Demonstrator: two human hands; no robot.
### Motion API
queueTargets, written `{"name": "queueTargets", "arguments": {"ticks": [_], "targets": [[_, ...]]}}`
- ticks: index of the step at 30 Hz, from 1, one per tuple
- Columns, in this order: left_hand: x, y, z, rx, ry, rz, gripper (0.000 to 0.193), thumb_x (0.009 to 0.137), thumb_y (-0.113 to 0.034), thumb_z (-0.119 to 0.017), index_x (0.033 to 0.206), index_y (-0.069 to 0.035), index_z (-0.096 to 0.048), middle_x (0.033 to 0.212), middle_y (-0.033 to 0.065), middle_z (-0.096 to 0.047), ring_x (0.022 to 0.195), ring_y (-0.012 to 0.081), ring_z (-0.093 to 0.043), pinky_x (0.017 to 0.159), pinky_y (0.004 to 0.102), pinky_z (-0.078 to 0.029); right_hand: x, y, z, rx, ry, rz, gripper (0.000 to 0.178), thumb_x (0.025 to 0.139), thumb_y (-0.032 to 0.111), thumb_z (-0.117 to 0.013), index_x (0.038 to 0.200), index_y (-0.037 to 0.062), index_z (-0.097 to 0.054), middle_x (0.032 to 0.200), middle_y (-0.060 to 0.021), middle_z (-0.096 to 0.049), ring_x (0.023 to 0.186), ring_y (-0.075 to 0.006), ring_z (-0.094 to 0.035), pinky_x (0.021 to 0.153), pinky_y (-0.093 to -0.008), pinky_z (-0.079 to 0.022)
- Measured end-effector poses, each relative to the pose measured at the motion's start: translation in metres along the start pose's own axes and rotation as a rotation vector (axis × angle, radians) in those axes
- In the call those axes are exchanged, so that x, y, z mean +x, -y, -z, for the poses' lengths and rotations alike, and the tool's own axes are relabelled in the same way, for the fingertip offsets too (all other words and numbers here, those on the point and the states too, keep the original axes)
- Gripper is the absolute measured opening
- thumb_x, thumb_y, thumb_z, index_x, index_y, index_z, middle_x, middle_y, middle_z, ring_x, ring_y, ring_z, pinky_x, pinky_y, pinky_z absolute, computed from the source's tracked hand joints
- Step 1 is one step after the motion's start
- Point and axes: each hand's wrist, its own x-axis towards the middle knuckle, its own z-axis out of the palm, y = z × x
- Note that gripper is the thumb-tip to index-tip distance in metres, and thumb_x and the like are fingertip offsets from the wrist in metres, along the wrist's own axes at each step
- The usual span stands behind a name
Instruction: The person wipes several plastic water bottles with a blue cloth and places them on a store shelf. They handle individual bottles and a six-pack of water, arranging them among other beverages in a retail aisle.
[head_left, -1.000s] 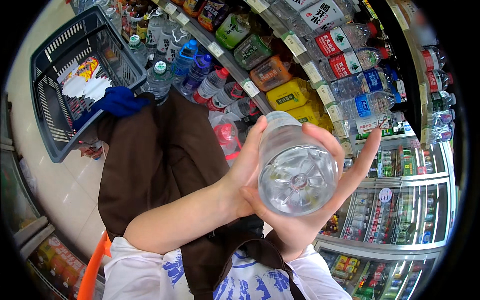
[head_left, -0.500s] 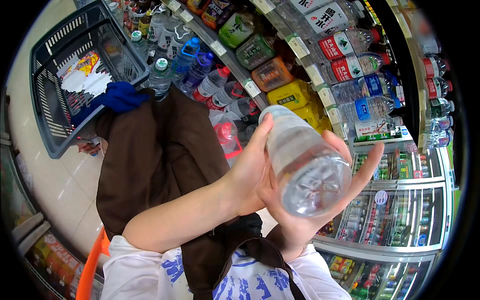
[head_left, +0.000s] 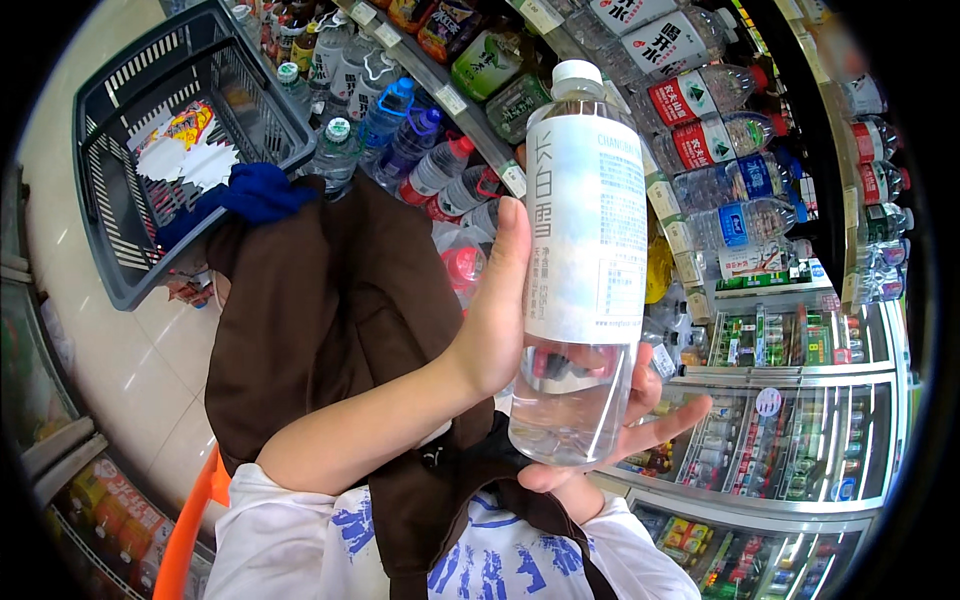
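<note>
A clear water bottle [head_left: 588, 230] with a white cap and a pale blue-white label stands nearly upright before me, tilted slightly. My left hand [head_left: 492, 310] grips it from the left, its thumb lying up along the label's edge and its other fingers hidden behind. Around the base is my right hand [head_left: 640, 425], thumb under the bottom edge and fingers partly behind the bottle, one of them stretched out to the right. Brown cloth [head_left: 300, 330] hangs in folds beside my left forearm.
A dark grey shopping basket [head_left: 118, 278] at the upper left holds a colourful package, and blue cloth [head_left: 262, 192] lies over its rim. Bottles [head_left: 338, 145] crowd the floor beside the shelf [head_left: 510, 178]. Glass-fronted coolers [head_left: 780, 378] stand at the right, an orange bar [head_left: 200, 505] at lower left.
The bottle has swung from base toward me to nearly upright, so its label now faces me. My right hand has shifted down around the base.
</note>
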Motion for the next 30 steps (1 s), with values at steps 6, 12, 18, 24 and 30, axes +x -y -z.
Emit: {"name": "queueTargets", "arguments": {"ticks": [6,12,18,24,30], "targets": [[0.002,0.002,0.004,0.107,0.011,-0.025,0.073,0.082,-0.06,-0.013,0.12,-0.002,-0.037,0.106,0.0092,-0.052,0.091,0.0154,-0.054,0.077,0.0278,-0.044,-0.006,-0.008,-0.009,0.047,-0.147,0.023,0.123,0.054,0.038,-0.076,0.129,0.0118,0.018,0.112,-0.0169,-0.034,0.112,-0.031,-0.035,0.093,-0.0419,-0.026],[0.0,0.006,0.009,0.127,0.014,-0.034,0.075,0.081,-0.061,-0.012,0.122,-0.002,-0.034,0.11,0.0121,-0.05,0.095,0.0193,-0.053,0.081,0.0315,-0.043,-0.01,-0.012,-0.009,0.108,-0.194,-0.011,0.114,0.059,0.038,-0.072,0.13,0.0123,0.014,0.112,-0.0213,-0.033,0.109,-0.0352,-0.036,0.093,-0.0439,-0.026],[-0.001,0.007,0.013,-0.004,0.028,0.01,0.08,0.078,-0.065,-0.013,0.123,-0.001,-0.032,0.11,0.017,-0.049,0.094,0.0247,-0.053,0.08,0.0345,-0.044,-0.013,-0.009,-0.011,0.102,-0.2,-0.078,0.113,0.058,0.034,-0.071,0.13,0.0123,0.013,0.116,-0.0225,-0.03,0.111,-0.0355,-0.034,0.094,-0.0438,-0.024],[0.004,0.018,0.036,-0.079,0.113,-0.024,0.089,0.072,-0.072,-0.013,0.122,0.0,-0.029,0.1,0.0228,-0.049,0.078,0.0289,-0.058,0.072,0.0367,-0.048,-0.005,-0.001,-0.024,0.367,-0.28,-0.6,0.111,0.055,0.036,-0.071,0.131,0.0154,0.007,0.128,-0.0146,-0.023,0.119,-0.0282,-0.027,0.097,-0.0416,-0.025],[0.006,0.01,0.037,-0.025,0.056,-0.102,0.093,0.073,-0.071,-0.009,0.12,0.006,-0.03,0.102,0.0256,-0.05,0.08,0.0258,-0.056,0.069,0.0321,-0.046,-0.003,-0.003,-0.02,0.673,-0.074,-0.763,0.116,0.059,0.014,-0.071,0.127,0.021,0.022,0.132,-0.0225,-0.013,0.122,-0.0307,-0.021,0.096,-0.0434,-0.024]]}}
